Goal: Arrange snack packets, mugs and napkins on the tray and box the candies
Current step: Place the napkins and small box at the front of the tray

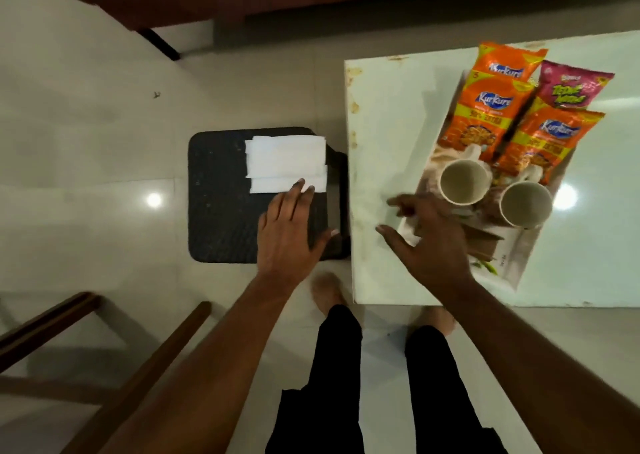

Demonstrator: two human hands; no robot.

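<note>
1. Reaching toward the centre of the frame, the left hand (287, 231) lies flat and spread on a dark woven square stool (221, 204), its fingertips (304, 186) touching the lower edge of a stack of white folded paper napkins (286, 162); it grips nothing.
2. The right hand (433, 242) hovers open with fingers splayed over the near end of a printed rectangular tray (512, 263), holding nothing.
3. The tray sits on a pale glossy table (388, 134) at the right of the frame.
4. Two cream ceramic mugs (464, 181) stand upright side by side on the tray, just beyond the right hand.
5. Three orange snack packets (491, 107) and one pink snack packet (571, 88) lie overlapping at the tray's far end, upper right.
</note>
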